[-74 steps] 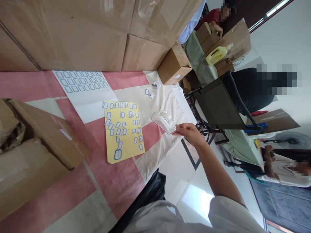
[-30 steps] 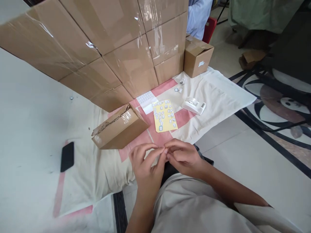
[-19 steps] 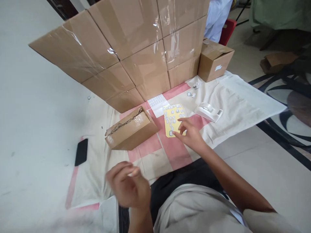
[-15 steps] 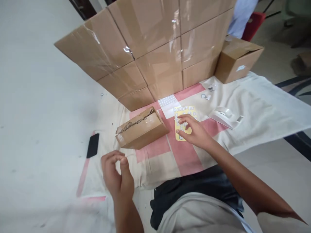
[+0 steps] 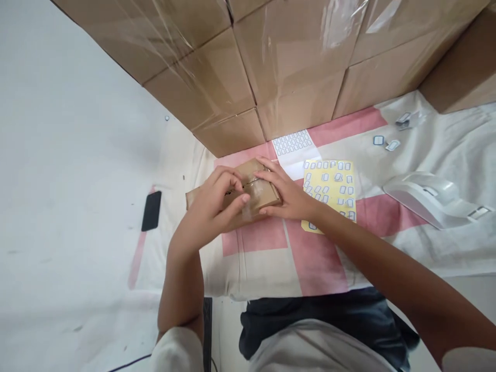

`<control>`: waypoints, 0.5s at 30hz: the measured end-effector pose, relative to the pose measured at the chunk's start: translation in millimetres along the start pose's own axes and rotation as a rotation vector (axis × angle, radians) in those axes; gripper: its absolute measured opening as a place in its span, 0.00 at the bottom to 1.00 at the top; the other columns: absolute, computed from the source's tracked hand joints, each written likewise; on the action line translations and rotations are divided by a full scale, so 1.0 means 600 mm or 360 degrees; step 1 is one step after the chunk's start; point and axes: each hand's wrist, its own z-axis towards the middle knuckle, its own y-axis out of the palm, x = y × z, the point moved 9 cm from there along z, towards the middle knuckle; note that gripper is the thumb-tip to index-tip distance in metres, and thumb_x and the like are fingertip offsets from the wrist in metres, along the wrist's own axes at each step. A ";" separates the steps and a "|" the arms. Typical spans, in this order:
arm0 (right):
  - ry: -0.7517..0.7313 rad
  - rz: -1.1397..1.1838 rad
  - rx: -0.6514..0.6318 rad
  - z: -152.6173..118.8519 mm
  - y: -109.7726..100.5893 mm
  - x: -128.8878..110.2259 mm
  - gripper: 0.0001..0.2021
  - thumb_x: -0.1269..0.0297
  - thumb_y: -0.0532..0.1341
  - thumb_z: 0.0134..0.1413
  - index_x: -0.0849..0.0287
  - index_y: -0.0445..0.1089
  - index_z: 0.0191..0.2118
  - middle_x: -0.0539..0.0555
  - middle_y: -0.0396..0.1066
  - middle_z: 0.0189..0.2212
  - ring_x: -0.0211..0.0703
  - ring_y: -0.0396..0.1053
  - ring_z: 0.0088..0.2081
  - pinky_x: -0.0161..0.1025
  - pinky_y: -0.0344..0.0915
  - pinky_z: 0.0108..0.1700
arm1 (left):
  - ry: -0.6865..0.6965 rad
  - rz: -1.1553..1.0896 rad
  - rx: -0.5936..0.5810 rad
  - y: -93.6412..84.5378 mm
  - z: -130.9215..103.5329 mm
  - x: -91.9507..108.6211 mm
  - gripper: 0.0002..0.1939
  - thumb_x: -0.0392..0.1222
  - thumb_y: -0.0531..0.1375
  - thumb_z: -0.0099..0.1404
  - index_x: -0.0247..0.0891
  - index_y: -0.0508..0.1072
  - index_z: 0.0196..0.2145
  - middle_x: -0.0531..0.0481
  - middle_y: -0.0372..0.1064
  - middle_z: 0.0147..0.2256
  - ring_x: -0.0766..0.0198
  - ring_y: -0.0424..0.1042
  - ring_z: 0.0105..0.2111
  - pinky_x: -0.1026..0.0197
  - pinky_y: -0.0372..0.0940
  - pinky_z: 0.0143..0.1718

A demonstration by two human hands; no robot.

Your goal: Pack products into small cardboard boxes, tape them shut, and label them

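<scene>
A small cardboard box (image 5: 253, 194) lies on the cloth in front of me, with a strip of clear tape and a torn seam on its upper face. My right hand (image 5: 284, 194) grips its right end, fingers over the top and thumb along the near side. Above the box's left part is my left hand (image 5: 217, 204), its fingers curled towards the thumb. Whatever it may pinch is too small to make out. To the right of the box lies a yellow sheet (image 5: 332, 181) of small blue-edged labels, partly under my right forearm.
A wall of large taped cartons (image 5: 294, 62) stands behind. A white label sheet (image 5: 292, 147) lies at its foot. At right are a white barcode scanner (image 5: 430, 199) and loose labels (image 5: 378, 140). A black phone (image 5: 151, 211) lies at left. Pink-and-cream cloth (image 5: 267, 266) covers the table.
My right hand has moved left from the yellow sheet onto the box's right end. My left hand has risen from the near edge to above the box. The view has come closer.
</scene>
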 end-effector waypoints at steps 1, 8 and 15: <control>-0.0012 0.0013 0.0014 0.000 -0.001 -0.002 0.40 0.40 0.66 0.60 0.40 0.51 0.72 0.58 0.41 0.76 0.62 0.44 0.75 0.66 0.50 0.71 | -0.0012 0.0027 0.0000 0.005 0.013 -0.006 0.06 0.46 0.58 0.73 0.44 0.65 0.41 0.48 0.66 0.50 0.58 0.67 0.55 0.53 0.62 0.56; 0.0055 0.0026 -0.0017 0.003 -0.002 0.002 0.38 0.43 0.68 0.59 0.41 0.55 0.70 0.57 0.43 0.75 0.63 0.45 0.75 0.67 0.49 0.72 | -0.0201 0.0177 0.0051 0.026 0.036 -0.047 0.15 0.54 0.59 0.72 0.46 0.63 0.49 0.42 0.56 0.64 0.49 0.57 0.67 0.40 0.55 0.66; 0.0047 0.0034 0.0007 0.002 -0.004 -0.002 0.36 0.44 0.69 0.58 0.45 0.59 0.67 0.59 0.45 0.75 0.63 0.46 0.74 0.66 0.49 0.71 | -0.0256 0.0049 0.0145 0.029 0.032 -0.071 0.33 0.55 0.61 0.70 0.49 0.51 0.66 0.41 0.61 0.63 0.51 0.63 0.64 0.41 0.59 0.65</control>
